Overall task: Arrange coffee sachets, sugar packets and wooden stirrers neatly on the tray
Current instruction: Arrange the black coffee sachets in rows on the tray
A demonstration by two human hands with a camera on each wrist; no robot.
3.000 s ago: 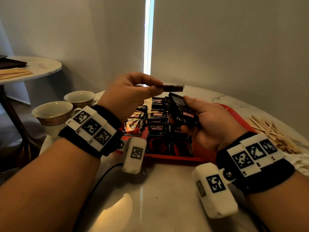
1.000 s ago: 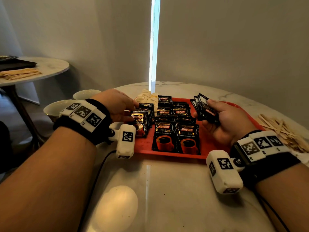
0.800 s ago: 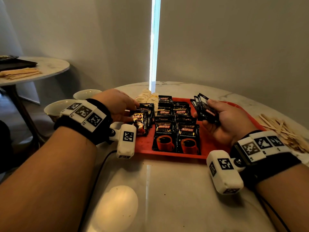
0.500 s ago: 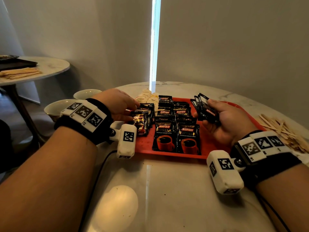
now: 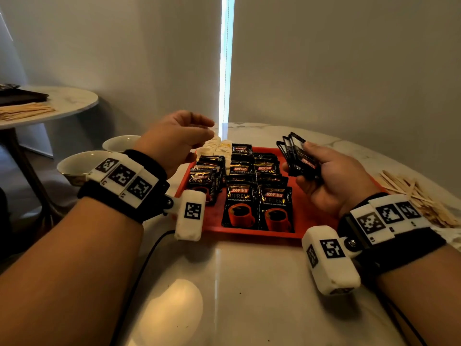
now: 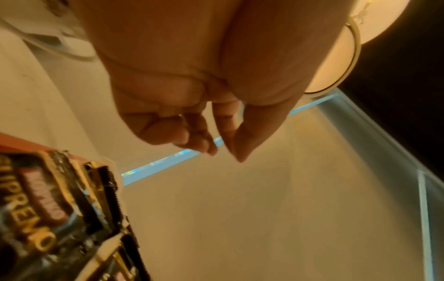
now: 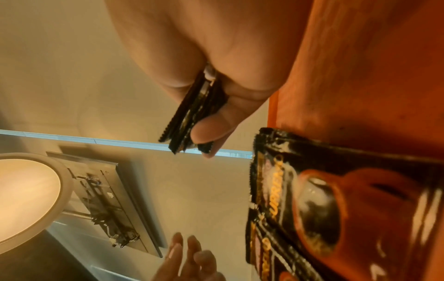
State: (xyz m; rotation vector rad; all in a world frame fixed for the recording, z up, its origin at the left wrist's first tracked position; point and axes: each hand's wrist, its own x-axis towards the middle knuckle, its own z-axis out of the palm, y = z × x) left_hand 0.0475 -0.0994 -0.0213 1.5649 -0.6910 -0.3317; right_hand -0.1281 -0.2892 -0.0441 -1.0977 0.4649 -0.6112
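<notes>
Right hand (image 5: 331,181) grips fanned coffee sachets (image 5: 298,156) over red tray (image 5: 309,216); left hand (image 5: 174,141) hovers empty, fingers loosely curled.

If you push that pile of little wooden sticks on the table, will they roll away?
Probably not. The wooden stirrers look flat and thin, so they would likely slide and scatter rather than roll. They lie criss-crossed in a loose heap on the marble table, so a push would probably spread them unevenly. They also look light, and the glossy tabletop may let them skid easily.
</notes>
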